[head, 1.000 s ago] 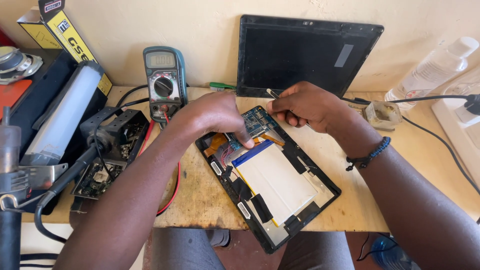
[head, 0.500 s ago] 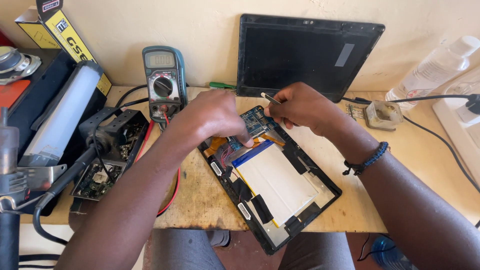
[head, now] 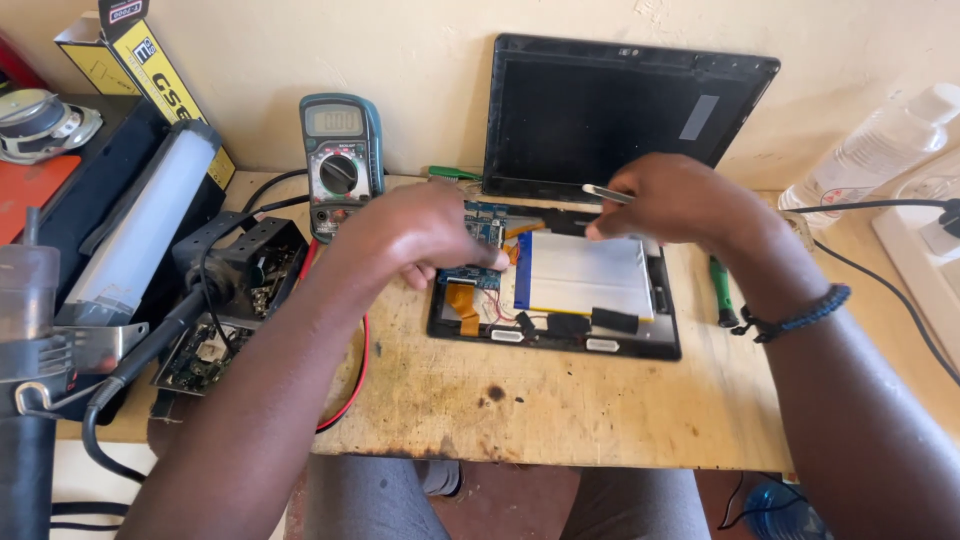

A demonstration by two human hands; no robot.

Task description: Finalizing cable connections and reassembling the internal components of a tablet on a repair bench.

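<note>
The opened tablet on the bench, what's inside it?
Inside the opened tablet: a large white battery, orange flex cable, thin red wires and a blue circuit board. The left hand covers part of the board; the right hand hides the top right.

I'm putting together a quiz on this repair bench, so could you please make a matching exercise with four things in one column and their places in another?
Things:
1. multimeter
2. green screwdriver
3. detached screen panel
4. opened tablet

Places:
A. leaning upright against the wall
B. flat on the table under both hands
C. on the table just right of the tablet
D. standing left of the screen, near the wall

Pairs: 1-D, 2-C, 3-A, 4-B
</note>
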